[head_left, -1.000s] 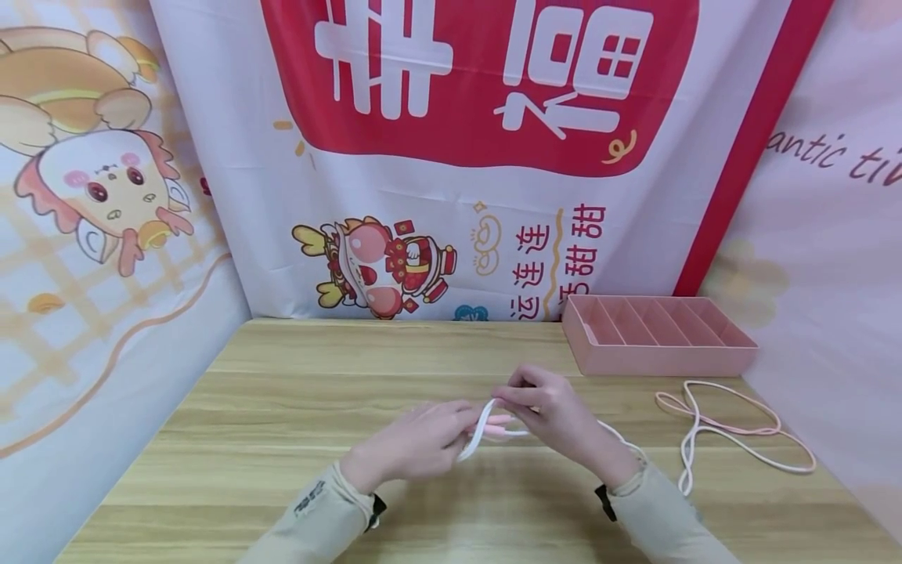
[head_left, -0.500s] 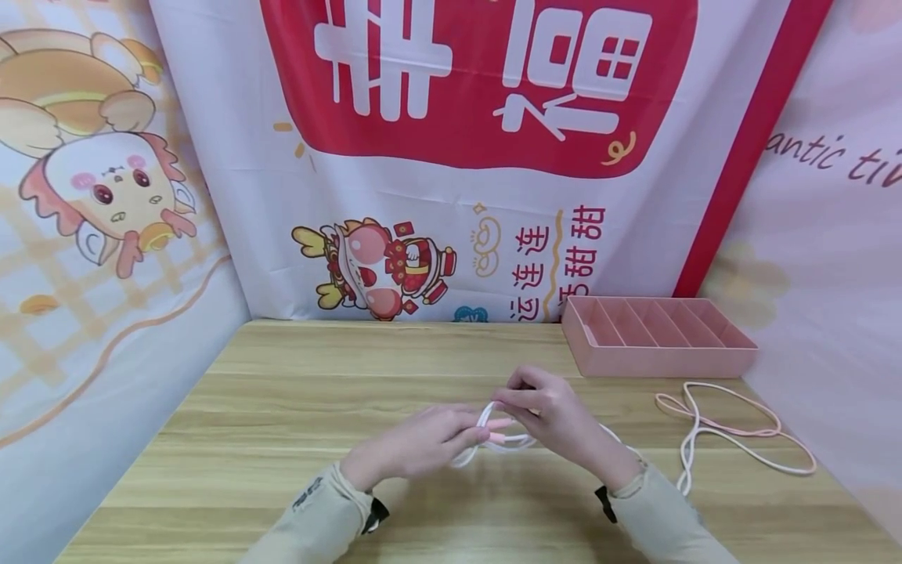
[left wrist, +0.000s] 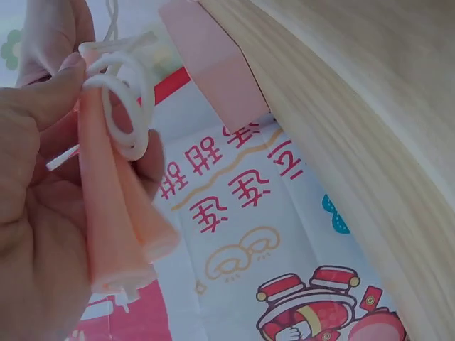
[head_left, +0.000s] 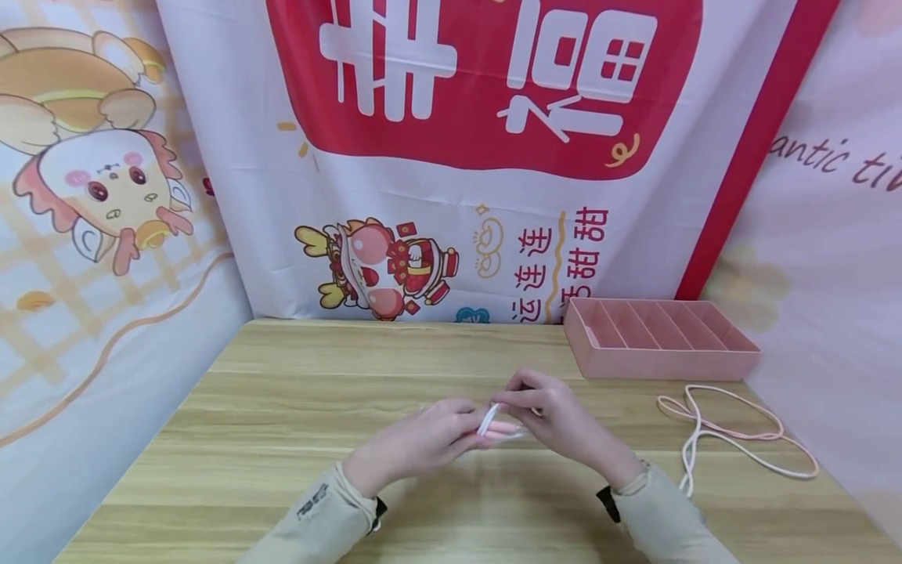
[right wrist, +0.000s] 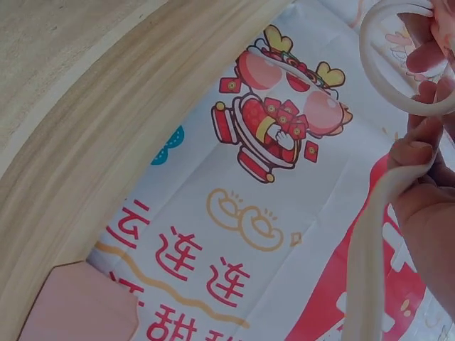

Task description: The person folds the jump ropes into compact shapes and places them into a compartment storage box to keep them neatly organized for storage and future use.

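A jump rope has two tapered pink handles (left wrist: 114, 220) and a white cord (left wrist: 147, 85). My left hand (head_left: 426, 435) holds both handles side by side, with the thumb near their narrow ends. Loops of cord lie around those narrow ends in the left wrist view. Close by on the right, my right hand (head_left: 553, 415) pinches the cord between thumb and fingers. One strand of cord (right wrist: 365, 270) hangs from the right hand in the right wrist view. Both hands are above the wooden table (head_left: 338, 360); the fingers partly hide the handles in the head view.
More cord (head_left: 698, 425), white and partly pink, lies in loose loops on the table's right side. A pink divided box (head_left: 669, 365) stands at the back right corner. Printed cloths (head_left: 395, 188) hang behind and along both sides.
The cord loop beside my left fingers opened wider half a second ago and is now smaller and closer to them. Both hands stay almost in place.
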{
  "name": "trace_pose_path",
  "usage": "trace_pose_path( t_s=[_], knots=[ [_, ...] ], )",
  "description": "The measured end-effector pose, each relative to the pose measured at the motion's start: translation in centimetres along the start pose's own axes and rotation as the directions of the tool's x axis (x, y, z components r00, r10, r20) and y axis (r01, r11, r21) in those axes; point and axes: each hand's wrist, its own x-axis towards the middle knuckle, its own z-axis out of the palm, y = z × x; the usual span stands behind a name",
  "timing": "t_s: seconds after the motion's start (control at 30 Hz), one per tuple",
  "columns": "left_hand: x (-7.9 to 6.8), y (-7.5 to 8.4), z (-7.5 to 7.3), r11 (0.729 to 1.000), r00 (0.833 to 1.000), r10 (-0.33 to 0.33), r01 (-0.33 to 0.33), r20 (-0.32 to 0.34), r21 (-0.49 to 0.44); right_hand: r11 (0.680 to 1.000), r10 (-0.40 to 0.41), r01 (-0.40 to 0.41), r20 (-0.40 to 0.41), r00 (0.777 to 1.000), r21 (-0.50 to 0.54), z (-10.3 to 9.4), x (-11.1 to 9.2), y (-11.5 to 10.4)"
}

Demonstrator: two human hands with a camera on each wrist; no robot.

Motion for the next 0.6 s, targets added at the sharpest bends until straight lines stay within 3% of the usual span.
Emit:
trace_pose_path(
  t_s=[0.2,0.33,0.5,0.6],
  knots=[
    [-0.1,0.1,0.0,0.987,0.991,0.101,-0.087,-0.093,0.138,0.992,0.097,-0.098,0.012,0.995,0.084,-0.7,-0.1,0.5],
    [-0.1,0.2,-0.1,0.975,0.974,0.173,-0.148,-0.149,0.168,0.964,0.201,-0.207,0.050,0.978,0.164,-1.5,-0.2,0.6],
    [0.2,0.3,-0.6,0.971,0.938,0.240,-0.230,-0.249,0.068,0.910,0.299,-0.317,0.108,0.948,0.268,-2.4,-0.5,1.0],
    [0.3,0.5,-1.1,0.966,0.923,0.229,-0.253,-0.308,-0.041,0.880,0.335,-0.358,0.125,0.934,0.312,-2.8,-0.6,1.3]
  ],
)
